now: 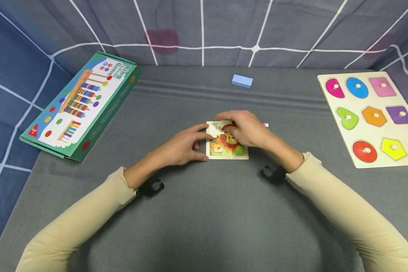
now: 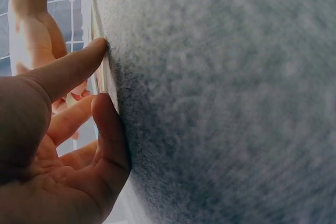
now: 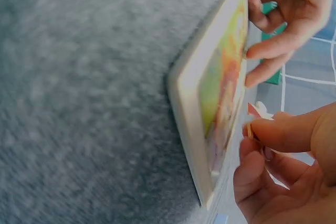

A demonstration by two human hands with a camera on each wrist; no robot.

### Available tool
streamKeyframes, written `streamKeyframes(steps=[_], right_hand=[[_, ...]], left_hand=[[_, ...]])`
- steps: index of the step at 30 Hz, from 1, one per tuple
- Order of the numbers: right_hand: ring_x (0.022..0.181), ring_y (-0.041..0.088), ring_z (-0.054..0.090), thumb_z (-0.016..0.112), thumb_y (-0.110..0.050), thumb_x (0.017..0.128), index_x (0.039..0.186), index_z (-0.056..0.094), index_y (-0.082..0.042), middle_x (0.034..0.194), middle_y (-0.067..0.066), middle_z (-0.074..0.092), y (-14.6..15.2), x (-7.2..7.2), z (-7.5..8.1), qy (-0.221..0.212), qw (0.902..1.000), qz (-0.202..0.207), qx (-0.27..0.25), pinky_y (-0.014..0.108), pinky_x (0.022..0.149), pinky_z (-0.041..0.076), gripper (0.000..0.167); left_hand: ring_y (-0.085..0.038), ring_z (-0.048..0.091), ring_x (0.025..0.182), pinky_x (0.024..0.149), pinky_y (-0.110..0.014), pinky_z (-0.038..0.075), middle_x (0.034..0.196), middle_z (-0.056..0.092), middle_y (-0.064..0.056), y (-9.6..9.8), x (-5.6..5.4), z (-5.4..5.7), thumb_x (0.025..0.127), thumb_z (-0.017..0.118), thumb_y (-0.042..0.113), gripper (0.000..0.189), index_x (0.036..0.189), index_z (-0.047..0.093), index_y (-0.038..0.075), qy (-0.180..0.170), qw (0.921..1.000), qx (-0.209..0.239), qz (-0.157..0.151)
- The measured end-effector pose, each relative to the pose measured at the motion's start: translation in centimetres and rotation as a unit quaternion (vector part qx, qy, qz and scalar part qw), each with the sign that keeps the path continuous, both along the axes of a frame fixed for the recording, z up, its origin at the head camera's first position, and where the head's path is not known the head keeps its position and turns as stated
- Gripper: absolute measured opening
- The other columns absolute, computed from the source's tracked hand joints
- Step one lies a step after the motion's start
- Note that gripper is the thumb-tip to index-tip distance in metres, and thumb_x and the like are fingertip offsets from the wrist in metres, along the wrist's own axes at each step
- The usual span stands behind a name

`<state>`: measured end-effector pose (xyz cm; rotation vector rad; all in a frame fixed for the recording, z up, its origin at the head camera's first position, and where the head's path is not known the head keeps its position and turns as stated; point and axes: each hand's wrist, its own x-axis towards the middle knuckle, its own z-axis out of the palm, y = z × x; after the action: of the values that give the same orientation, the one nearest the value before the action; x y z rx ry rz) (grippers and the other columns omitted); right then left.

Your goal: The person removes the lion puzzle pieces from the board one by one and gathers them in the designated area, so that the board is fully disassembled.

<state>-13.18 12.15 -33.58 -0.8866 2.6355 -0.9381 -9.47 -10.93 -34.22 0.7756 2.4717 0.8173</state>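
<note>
The grey table [image 1: 204, 223] spreads under everything, and on it the lion puzzle [image 1: 227, 156], which is our landmark, lies flat between your two hands. Beyond the puzzle rises the dark cloth [image 1: 231, 22] with its white grid lines. Your beige sleeves come from the near side, one to the left of the puzzle and one to the right. The ring game box [image 1: 81, 102] lies at an angle, well apart on the puzzle's left, and the shape board [image 1: 357, 104], with its coloured knobbed shapes, is well apart on its right. Your left hand [image 1: 183, 146] has its thumb and fingers spread: the thumb touches the near left corner of the puzzle, and other fingertips reach over its left edge. Your right hand [image 1: 247, 129] is above the right part of the puzzle, with thumb and fingertips pressed toward each other. The light blue block [image 1: 242, 81] rests on the table behind the puzzle, apart from it. Smallest of all is the thin red piece [image 3: 253, 110], which your right hand pinches just above the puzzle; your fingers hide most of it.
</note>
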Motion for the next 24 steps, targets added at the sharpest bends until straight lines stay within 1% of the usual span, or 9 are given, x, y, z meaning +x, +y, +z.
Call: streamKeyframes(steps=[2,6,11,13,15,18,20,22,24], right_hand=[[0.077,0.020,0.057,0.060,0.004,0.092,0.128,0.065,-0.005,0.104,0.008,0.069,0.3,0.0,0.2,-0.011,0.9998,-0.004,-0.015,0.038,0.071,0.044,0.037],[0.077,0.019,0.055,0.058,0.006,0.092,0.124,0.068,-0.004,0.101,0.008,0.069,0.8,0.0,0.5,-0.027,0.9988,-0.006,-0.041,0.034,0.068,0.043,0.034],[0.069,0.025,0.059,0.047,0.011,0.093,0.124,0.066,0.000,0.104,0.015,0.067,1.4,0.2,1.0,-0.083,0.9938,-0.022,-0.071,0.031,0.059,0.048,0.037],[0.073,0.026,0.060,0.046,0.010,0.095,0.126,0.063,0.002,0.108,0.016,0.065,1.5,0.3,1.1,-0.097,0.9923,-0.033,-0.070,0.032,0.062,0.049,0.037],[0.083,0.026,0.058,0.044,0.008,0.096,0.128,0.060,0.004,0.115,0.018,0.062,1.7,0.5,1.1,-0.103,0.9919,-0.037,-0.065,0.034,0.069,0.047,0.036],[0.089,0.024,0.054,0.046,0.006,0.097,0.128,0.057,0.007,0.115,0.018,0.060,1.9,0.6,1.1,-0.112,0.9911,-0.039,-0.062,0.035,0.075,0.043,0.033],[0.081,0.024,0.052,0.044,0.007,0.095,0.125,0.056,0.008,0.108,0.019,0.060,2.0,0.7,1.1,-0.131,0.9882,-0.040,-0.069,0.034,0.071,0.042,0.032],[0.077,0.023,0.050,0.041,0.009,0.093,0.121,0.055,0.008,0.101,0.019,0.058,2.1,0.7,1.1,-0.143,0.9858,-0.044,-0.075,0.033,0.067,0.041,0.032],[0.077,0.023,0.048,0.039,0.009,0.093,0.119,0.054,0.007,0.099,0.019,0.056,2.3,0.8,1.1,-0.151,0.9841,-0.048,-0.080,0.033,0.066,0.040,0.031]], left_hand=[[-0.015,0.054,0.083,0.079,-0.035,0.044,0.156,0.030,-0.014,0.0,0.0,0.0,0.085,0.080,0.023,0.055,0.135,0.060,0.010,0.000,1.0000,0.002,0.000],[-0.015,0.054,0.083,0.077,-0.035,0.044,0.157,0.030,-0.014,0.1,0.0,0.1,0.085,0.080,0.023,0.055,0.135,0.060,0.010,-0.002,1.0000,0.000,0.002],[-0.015,0.054,0.083,0.077,-0.035,0.044,0.156,0.031,-0.015,0.1,0.0,0.1,0.085,0.080,0.022,0.055,0.135,0.061,0.010,0.000,1.0000,0.000,0.003],[-0.015,0.054,0.083,0.077,-0.036,0.044,0.156,0.031,-0.015,0.1,0.0,0.0,0.085,0.080,0.022,0.055,0.135,0.061,0.010,0.001,1.0000,0.000,0.002],[-0.015,0.054,0.083,0.078,-0.036,0.044,0.156,0.031,-0.015,0.1,0.0,0.0,0.085,0.080,0.022,0.055,0.135,0.061,0.010,0.002,1.0000,-0.001,0.002],[-0.015,0.054,0.083,0.078,-0.035,0.044,0.156,0.031,-0.014,0.2,0.0,0.0,0.085,0.080,0.023,0.055,0.135,0.061,0.011,0.000,1.0000,-0.004,0.005],[-0.015,0.054,0.083,0.078,-0.035,0.044,0.157,0.030,-0.014,0.2,0.0,0.0,0.085,0.080,0.023,0.055,0.135,0.060,0.010,0.000,1.0000,-0.005,0.006],[-0.015,0.054,0.083,0.078,-0.035,0.043,0.157,0.031,-0.014,0.2,0.0,0.0,0.085,0.080,0.023,0.055,0.135,0.060,0.011,0.000,0.9999,-0.008,0.007],[-0.015,0.054,0.083,0.078,-0.035,0.043,0.157,0.030,-0.014,0.2,0.0,0.0,0.085,0.080,0.023,0.055,0.135,0.060,0.011,0.000,0.9999,-0.009,0.006]])
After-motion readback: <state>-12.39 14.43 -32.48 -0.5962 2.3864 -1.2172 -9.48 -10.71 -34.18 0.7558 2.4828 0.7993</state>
